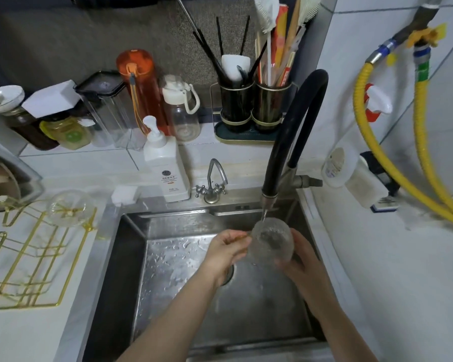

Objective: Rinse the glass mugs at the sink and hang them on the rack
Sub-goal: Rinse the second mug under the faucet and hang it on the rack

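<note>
Holding one mug (270, 241) in both hands over the sink (131, 246), mouth tipped up toward the spout: left hand (226, 253) pinches the gold handle on the mug's left side, right hand (300, 259) cups and curls round the lower right wall and base. Thin stream from the black hose faucet (293, 131) lands right at the rim, mug directly under the nozzle, touching the water. Mug is round-bellied clear glass with a hammered, dimpled texture, wet, likely slippery. Mug axis runs roughly toward the camera and down, opening facing the spout. Rack (34, 257) lies well apart to the left on the white counter, gold wire, lying flat with hook loops; left hand is the nearer one, so the carry likely goes leftward across the sink edge. A second glass piece (70, 209) sits at the rack's far end, looks like another mug but blurred, can't be sure. Steel sink basin is beaded with droplets
</note>
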Tool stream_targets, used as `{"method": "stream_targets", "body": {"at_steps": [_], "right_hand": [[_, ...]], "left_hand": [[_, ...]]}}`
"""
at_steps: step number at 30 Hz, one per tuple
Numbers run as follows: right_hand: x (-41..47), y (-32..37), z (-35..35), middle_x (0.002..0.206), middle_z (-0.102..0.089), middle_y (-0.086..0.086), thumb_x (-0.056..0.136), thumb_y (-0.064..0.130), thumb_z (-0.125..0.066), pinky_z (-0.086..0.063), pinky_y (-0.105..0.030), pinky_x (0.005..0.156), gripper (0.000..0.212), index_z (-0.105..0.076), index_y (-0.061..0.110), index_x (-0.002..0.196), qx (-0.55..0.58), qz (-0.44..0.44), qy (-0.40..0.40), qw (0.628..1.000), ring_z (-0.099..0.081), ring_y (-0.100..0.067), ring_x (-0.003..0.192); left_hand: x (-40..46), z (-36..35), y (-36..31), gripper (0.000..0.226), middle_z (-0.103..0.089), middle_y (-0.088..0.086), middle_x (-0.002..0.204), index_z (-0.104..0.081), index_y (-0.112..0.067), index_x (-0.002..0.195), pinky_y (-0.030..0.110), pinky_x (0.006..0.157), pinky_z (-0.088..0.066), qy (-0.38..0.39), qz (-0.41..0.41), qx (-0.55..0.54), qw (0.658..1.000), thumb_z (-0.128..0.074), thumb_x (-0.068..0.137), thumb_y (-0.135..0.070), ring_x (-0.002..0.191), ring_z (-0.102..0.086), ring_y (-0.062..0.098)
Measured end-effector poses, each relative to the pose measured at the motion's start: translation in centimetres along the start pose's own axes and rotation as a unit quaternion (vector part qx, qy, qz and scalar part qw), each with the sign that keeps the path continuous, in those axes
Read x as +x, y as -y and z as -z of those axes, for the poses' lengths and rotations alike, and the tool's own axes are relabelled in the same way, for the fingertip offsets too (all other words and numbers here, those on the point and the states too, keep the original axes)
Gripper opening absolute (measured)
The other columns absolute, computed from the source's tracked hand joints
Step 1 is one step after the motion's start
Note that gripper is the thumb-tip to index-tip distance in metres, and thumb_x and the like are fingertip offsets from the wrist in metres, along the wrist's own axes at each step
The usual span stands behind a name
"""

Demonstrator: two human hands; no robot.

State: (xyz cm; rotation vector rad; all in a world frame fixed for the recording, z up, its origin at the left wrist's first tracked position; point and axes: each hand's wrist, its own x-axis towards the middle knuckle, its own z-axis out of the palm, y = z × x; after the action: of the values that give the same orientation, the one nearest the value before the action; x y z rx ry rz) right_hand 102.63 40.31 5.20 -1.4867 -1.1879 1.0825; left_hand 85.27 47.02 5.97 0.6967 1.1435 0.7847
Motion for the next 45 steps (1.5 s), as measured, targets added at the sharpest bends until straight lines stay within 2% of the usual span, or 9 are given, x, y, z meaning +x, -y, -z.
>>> {"method": "stream_targets", "body": {"at_steps": [5,10,18,23,27,32,38,42,45], "right_hand": [[1.6,0.6,-2.1,0.107,-0.067,0.015,0.079,0.01,-0.073,-0.048,-0.007,0.072,0.047,-0.056,0.031,0.117,-0.023,0.006,0.028,0.999,-0.062,0.008,0.096],[2.1,0.3,0.3,0.113,-0.065,0.012,0.078,0.046,-0.067,-0.052,-0.025,0.086,0.047,-0.055,0.034,0.121,-0.032,-0.006,0.006,0.999,-0.063,-0.002,0.101],[3.9,0.7,-2.6,0.106,-0.071,0.007,0.085,0.02,-0.068,-0.051,-0.015,0.073,0.031,-0.062,0.027,0.115,0.037,-0.04,0.019,0.998,-0.068,-0.008,0.095],[3.6,0.4,-1.8,0.112,-0.068,0.007,0.082,0.037,-0.066,-0.054,-0.035,0.089,0.037,-0.058,0.035,0.118,0.015,-0.013,0.027,0.999,-0.066,-0.014,0.103],[4.1,1.7,-2.7,0.104,-0.07,0.004,0.088,0.019,-0.065,-0.055,-0.018,0.077,0.027,-0.061,0.024,0.114,0.045,-0.018,0.024,0.999,-0.068,-0.017,0.098],[2.7,0.5,-0.8,0.114,-0.067,0.003,0.081,0.045,-0.064,-0.051,-0.047,0.095,0.041,-0.058,0.032,0.119,0.037,-0.012,0.014,0.999,-0.065,-0.017,0.106],[3.3,1.1,-2.0,0.11,-0.07,0.004,0.084,0.028,-0.068,-0.054,-0.037,0.089,0.035,-0.06,0.028,0.118,0.035,-0.022,0.029,0.999,-0.066,-0.017,0.104],[2.0,0.8,-0.3,0.114,-0.067,-0.004,0.085,0.033,-0.066,-0.051,-0.05,0.096,0.037,-0.059,0.024,0.12,0.073,-0.016,0.019,0.997,-0.065,-0.025,0.107],[0.9,0.6,-1.1,0.113,-0.068,-0.002,0.082,0.038,-0.068,-0.05,-0.049,0.097,0.039,-0.06,0.026,0.119,0.083,-0.019,0.01,0.996,-0.065,-0.021,0.107]], "left_hand": [[0.9,2.5,-0.6,0.012,-0.062,0.006,0.092,-0.06,-0.011,0.088,0.03,0.079,-0.053,-0.043,-0.007,0.008,0.999,-0.069,0.082,-0.006,0.083,-0.061,0.016],[0.9,-0.6,-0.2,0.012,-0.061,0.002,0.084,-0.058,-0.013,0.087,0.027,0.072,-0.051,-0.049,-0.003,0.021,0.999,-0.069,0.083,-0.009,0.074,-0.058,0.013],[1.0,1.5,-1.6,0.013,-0.058,0.001,0.073,-0.058,-0.014,0.084,0.026,0.062,-0.049,-0.102,-0.053,0.039,0.993,-0.069,0.082,-0.009,0.061,-0.054,0.013],[0.6,1.0,-1.4,0.014,-0.058,-0.001,0.07,-0.06,-0.016,0.085,0.03,0.067,-0.049,-0.079,-0.068,0.034,0.994,-0.07,0.081,-0.007,0.063,-0.055,0.013],[1.0,1.3,-2.0,0.014,-0.059,-0.001,0.072,-0.059,-0.017,0.083,0.027,0.063,-0.046,-0.108,-0.085,0.029,0.99,-0.069,0.082,-0.007,0.064,-0.054,0.012],[0.8,-0.7,-1.3,0.016,-0.062,0.002,0.081,-0.06,-0.013,0.088,0.023,0.061,-0.049,-0.085,-0.068,0.06,0.992,-0.073,0.079,-0.008,0.068,-0.057,0.012],[0.6,1.1,-1.7,0.016,-0.062,0.003,0.084,-0.059,-0.014,0.085,0.029,0.069,-0.05,-0.095,-0.055,0.04,0.993,-0.072,0.079,-0.007,0.071,-0.057,0.015],[0.1,-1.2,-1.4,0.015,-0.063,0.002,0.08,-0.059,-0.012,0.086,0.024,0.061,-0.049,-0.073,-0.064,0.059,0.994,-0.072,0.079,-0.006,0.067,-0.058,0.012],[-0.1,-0.4,-0.4,0.014,-0.063,0.006,0.082,-0.061,-0.013,0.085,0.025,0.059,-0.047,-0.091,-0.084,0.078,0.989,-0.072,0.079,-0.008,0.069,-0.058,0.016]]}}
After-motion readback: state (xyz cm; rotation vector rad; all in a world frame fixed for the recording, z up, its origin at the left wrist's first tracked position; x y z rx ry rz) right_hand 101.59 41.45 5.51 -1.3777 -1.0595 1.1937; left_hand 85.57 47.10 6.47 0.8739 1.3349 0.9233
